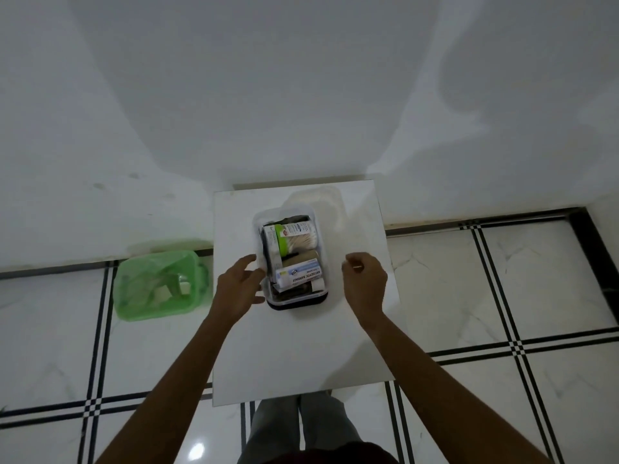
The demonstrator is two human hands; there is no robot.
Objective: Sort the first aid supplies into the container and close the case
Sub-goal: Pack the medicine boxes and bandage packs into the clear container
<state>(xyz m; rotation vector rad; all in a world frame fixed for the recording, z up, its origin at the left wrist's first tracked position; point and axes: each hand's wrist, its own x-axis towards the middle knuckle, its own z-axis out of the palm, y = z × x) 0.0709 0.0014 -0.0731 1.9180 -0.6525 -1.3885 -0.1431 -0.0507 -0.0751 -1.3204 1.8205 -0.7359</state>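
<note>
White tiled floor with black grid lines, plain white wall behind, and a small white table point(301, 346) pushed up against that wall is where everything sits. Using the container point(290, 259) as the landmark: it's a clear plastic tub near the far middle of the table, already stuffed with supplies, with the antiseptic bandage box point(298, 274) on top toward the near end, a pack of cotton swabs point(301, 244) further back, and a white-and-green box point(272, 244) along its left side. The clear lid point(315, 204) looks to be lying just behind the container, partly under it, hard to say for sure. Left hand point(239, 289) is right at the container's left wall, fingers point(249, 262) spread and loosely curled, touching or about to touch the rim. Right hand point(363, 283) is off to the container's right, not touching it, thumb and forefinger pinched together; there's maybe something tiny between them, can't tell what. Green bin point(157, 284) sits on the floor well left of the container. What worries me: the stuff is heaped about level with the rim, so I'd guess the lid won't seat unless things get pushed down flat first. Forcing it could crush a box or pop one corner loose. Also the tub is light, so a one-sided push could slide it across the slick table.
</note>
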